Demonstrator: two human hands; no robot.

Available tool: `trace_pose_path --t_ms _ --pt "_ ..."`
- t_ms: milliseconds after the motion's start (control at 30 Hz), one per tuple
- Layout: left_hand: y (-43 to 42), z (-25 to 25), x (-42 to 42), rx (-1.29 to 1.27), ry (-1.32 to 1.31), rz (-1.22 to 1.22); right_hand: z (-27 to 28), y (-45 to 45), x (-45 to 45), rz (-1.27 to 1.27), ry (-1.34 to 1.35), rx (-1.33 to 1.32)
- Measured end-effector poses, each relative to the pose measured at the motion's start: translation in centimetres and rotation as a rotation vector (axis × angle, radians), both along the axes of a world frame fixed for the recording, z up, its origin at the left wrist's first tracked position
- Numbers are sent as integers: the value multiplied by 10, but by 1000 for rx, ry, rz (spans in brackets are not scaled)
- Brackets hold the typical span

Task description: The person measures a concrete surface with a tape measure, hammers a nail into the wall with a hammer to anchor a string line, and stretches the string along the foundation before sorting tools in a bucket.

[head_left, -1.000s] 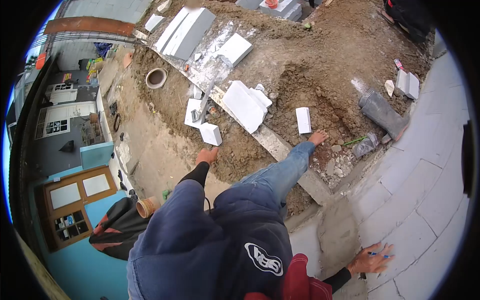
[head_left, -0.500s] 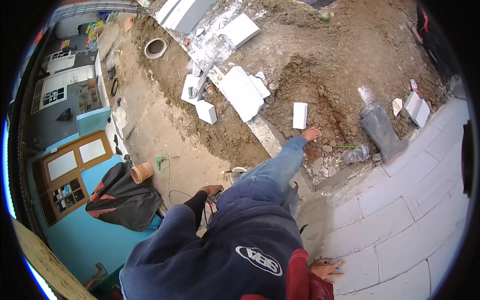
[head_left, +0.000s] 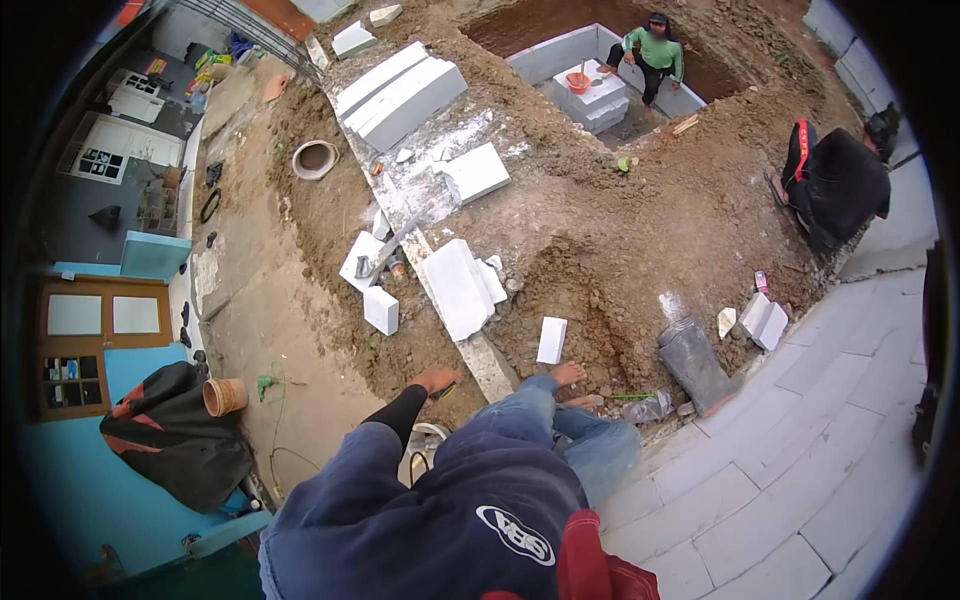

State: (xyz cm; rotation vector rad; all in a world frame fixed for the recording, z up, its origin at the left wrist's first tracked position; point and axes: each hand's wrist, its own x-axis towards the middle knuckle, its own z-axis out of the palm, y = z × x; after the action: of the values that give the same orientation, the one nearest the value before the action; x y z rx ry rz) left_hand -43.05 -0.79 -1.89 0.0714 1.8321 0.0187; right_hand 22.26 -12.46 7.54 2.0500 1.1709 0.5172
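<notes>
My left hand [head_left: 437,381], in a black sleeve [head_left: 400,412], is closed around a small dark and yellowish thing [head_left: 444,393] too small to name. It is above the soil, left of my bare foot [head_left: 569,374] and jeans. Just below the hand is a pale bucket [head_left: 428,436], partly hidden by my arm. My right hand is out of view. A small white block [head_left: 551,340] stands beyond my foot. Farther left, a larger white block [head_left: 458,290] lies on the concrete beam [head_left: 488,368].
A light block wall [head_left: 770,470] runs along the right. One person [head_left: 655,55] sits in a block-lined pit; another in black [head_left: 840,185] is at the right. A grey sack-like thing [head_left: 695,362], a clay pot [head_left: 224,397] and stacked blocks [head_left: 410,100] lie around.
My left hand, lower down half a second ago, has moved up and forward with the thing in it. My right hand has left the block wall and the view. The camera view has tilted up, showing the pit.
</notes>
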Motion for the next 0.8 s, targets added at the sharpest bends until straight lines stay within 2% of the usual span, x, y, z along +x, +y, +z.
trace_pose_path --t_ms 67,200,333,367,500,600,633,733,767,800 --pt "14 14 1 -52 -8 -104 0 -10 10 48 33 63" --pt "26 36 18 -23 -11 50 -9 -3 -1 141 97 174" --pt "32 22 29 18 -46 21 -10 0 -10 204 169 241" --pt "32 19 39 91 70 42 -11 -1 -14 211 190 257" --pt "46 -4 35 116 -4 -87 -6 -1 -17 265 248 282" --pt "83 34 39 30 -74 -75 -4 -2 -14 310 278 301" --pt "90 47 47 79 -28 -42 -5 2 -12 319 285 310" --pt "94 37 53 76 -22 -8 15 15 -23 223 219 334" --pt "100 42 60 81 -57 -12 26 29 -32 290 111 329" --pt "107 45 61 85 -93 -21 55 57 -60 2 342 276"
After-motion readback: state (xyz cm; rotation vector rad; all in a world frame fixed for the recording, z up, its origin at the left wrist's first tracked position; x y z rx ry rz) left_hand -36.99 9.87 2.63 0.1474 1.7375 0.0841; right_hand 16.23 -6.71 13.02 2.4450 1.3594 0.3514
